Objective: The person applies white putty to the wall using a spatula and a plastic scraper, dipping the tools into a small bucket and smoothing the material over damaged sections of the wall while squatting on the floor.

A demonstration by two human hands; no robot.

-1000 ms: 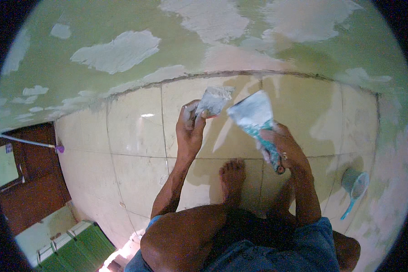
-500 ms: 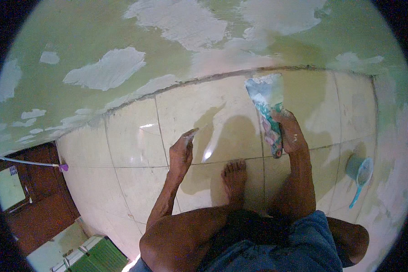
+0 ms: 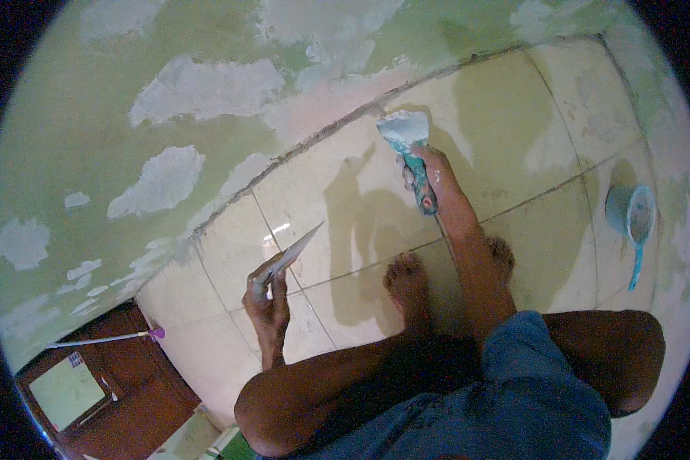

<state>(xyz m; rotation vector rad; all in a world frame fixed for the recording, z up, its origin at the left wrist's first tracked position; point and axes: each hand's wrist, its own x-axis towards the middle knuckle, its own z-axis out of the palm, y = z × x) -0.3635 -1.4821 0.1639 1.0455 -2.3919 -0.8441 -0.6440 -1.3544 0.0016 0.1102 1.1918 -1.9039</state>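
The thin, flat grey plate [image 3: 299, 249] in the left hand [image 3: 268, 295] is seen nearly edge-on, so its outline and broad faces are hard to make out. The left hand pinches it between thumb and bent fingers, with some fingertips hidden behind it; its tip points up and to the right, above the floor. The right hand [image 3: 431, 172] is closed around the teal-green handle of a broad-bladed putty knife [image 3: 409, 146], covering part of the grip. White paste coats the blade, which points toward the foot of the wall; whether it touches anything cannot be told.

One bare foot [image 3: 408, 284] shows between the arms, while the other [image 3: 501, 257] is partly covered by the right forearm. The left knee hides the lower left forearm.

The floor [image 3: 299, 192] is of glossy cream tiles with dark joints, marked by shadows and small glints. Above it runs a green wall [image 3: 230, 138] with irregular whitish patches. At right sits a pale blue plastic dipper [image 3: 619, 208], its contents unclear. At lower left are a brown panelled surface [image 3: 142, 376], a pale stick with a purple end [image 3: 107, 340], and a green object [image 3: 236, 446] cut off by the lower edge.
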